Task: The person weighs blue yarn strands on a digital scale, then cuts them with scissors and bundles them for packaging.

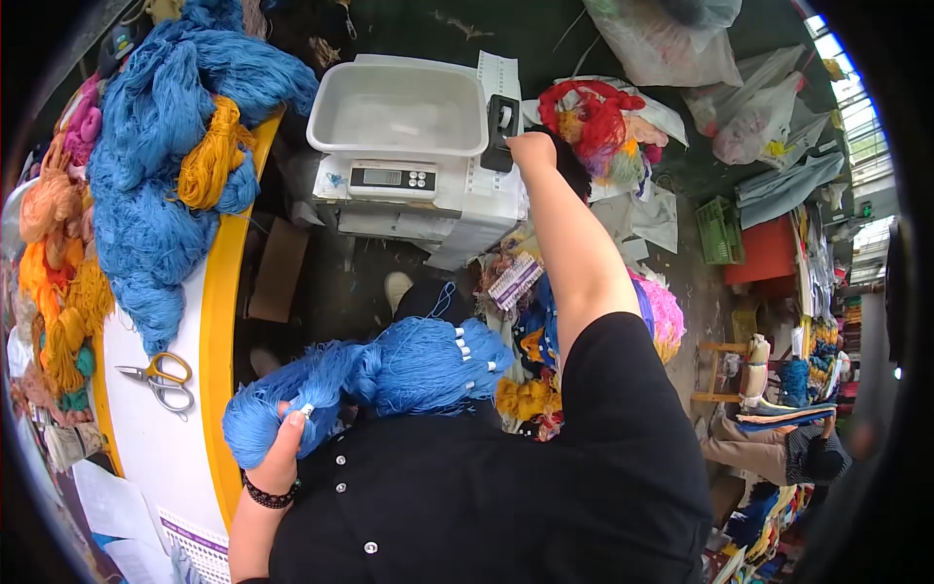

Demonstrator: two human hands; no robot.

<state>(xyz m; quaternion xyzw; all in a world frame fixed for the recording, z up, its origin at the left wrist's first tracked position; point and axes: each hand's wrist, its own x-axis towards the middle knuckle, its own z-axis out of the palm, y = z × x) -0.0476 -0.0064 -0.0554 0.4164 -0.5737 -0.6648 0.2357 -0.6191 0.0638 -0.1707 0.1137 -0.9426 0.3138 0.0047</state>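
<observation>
Across my lap lies a large bundle of blue yarn point(428, 362), with several small white labels wrapped on its strands. My left hand point(277, 456) is closed around its left end, thumb beside a white tab point(307, 410). Stretched far forward, my right hand point(533, 153) has its fingers pinched together at the right side of a black tape dispenser point(500, 146) with a white roll in it. What those fingertips hold, if anything, is too small to see. The dispenser stands right of a digital scale point(394, 180) that carries a white plastic tub point(399, 107).
Scissors point(161, 380) lie on the yellow-edged table point(216, 331) at left, below a heap of blue yarn point(146, 175) and a mustard skein point(209, 156). Red yarn point(584, 102) and plastic bags point(671, 44) sit beyond my right arm. Another person point(778, 453) is at far right.
</observation>
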